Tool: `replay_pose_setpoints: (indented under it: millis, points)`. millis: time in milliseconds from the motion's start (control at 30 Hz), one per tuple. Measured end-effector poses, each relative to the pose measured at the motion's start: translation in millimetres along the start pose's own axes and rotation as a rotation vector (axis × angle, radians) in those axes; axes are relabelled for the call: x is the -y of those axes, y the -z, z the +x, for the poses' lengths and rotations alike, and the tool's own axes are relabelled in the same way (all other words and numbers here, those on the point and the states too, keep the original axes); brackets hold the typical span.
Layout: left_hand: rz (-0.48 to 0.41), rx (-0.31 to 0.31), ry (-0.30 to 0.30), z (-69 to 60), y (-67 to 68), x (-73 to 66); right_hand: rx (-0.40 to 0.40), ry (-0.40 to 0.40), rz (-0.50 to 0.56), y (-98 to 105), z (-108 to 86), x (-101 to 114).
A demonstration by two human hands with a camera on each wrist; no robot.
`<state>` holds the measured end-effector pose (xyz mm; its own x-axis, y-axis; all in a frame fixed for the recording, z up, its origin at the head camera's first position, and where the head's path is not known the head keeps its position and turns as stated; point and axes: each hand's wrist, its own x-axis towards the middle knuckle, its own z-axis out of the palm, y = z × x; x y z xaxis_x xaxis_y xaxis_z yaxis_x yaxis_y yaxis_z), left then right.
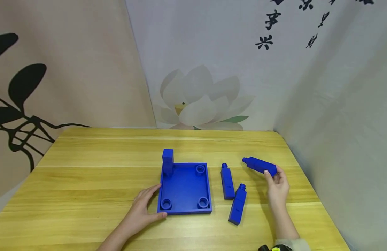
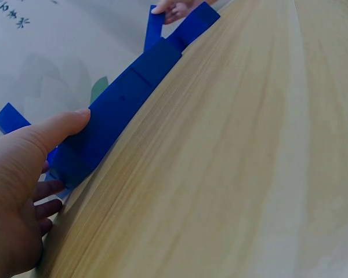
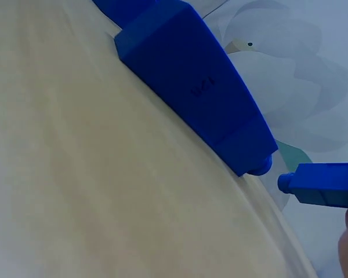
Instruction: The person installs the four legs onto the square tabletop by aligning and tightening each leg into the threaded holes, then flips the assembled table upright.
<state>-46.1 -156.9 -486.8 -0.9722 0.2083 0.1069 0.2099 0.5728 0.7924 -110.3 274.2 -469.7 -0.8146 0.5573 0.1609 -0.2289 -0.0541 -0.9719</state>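
A blue square tabletop with a raised rim lies underside up, with round sockets at three corners. One blue leg stands upright at its far left corner. My left hand grips the near left corner, thumb on the front edge and fingers along the left side. My right hand holds another blue leg by its wide end, raised off the table, its narrow round tip pointing left. Between the tabletop and this hand lie two more blue legs, one farther back and one nearer, almost touching.
Everything rests on a yellow wood-grain table. Behind it hangs a pale cloth printed with a flower and characters; more cloth hangs along the right side. Near the right sleeve is a dark wrist strap.
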Motion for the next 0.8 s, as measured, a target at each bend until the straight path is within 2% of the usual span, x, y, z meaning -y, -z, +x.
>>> replay_pose_setpoints:
  millis: [200,367,567,800]
  points:
    - [-0.004,-0.009,-0.014,0.7,-0.1,0.0,-0.008,0.045,0.106,-7.0,0.5,4.2]
    - [0.005,-0.012,-0.018,1.0,-0.1,0.0,-0.005,0.095,0.153,-12.0,-1.6,11.8]
    - [0.007,-0.015,-0.015,0.6,0.4,-1.1,0.028,0.142,0.197,-21.2,-4.3,31.4]
    - [0.0,-0.004,0.001,0.1,1.5,-2.5,0.085,0.136,0.216,-38.8,-12.2,56.5]
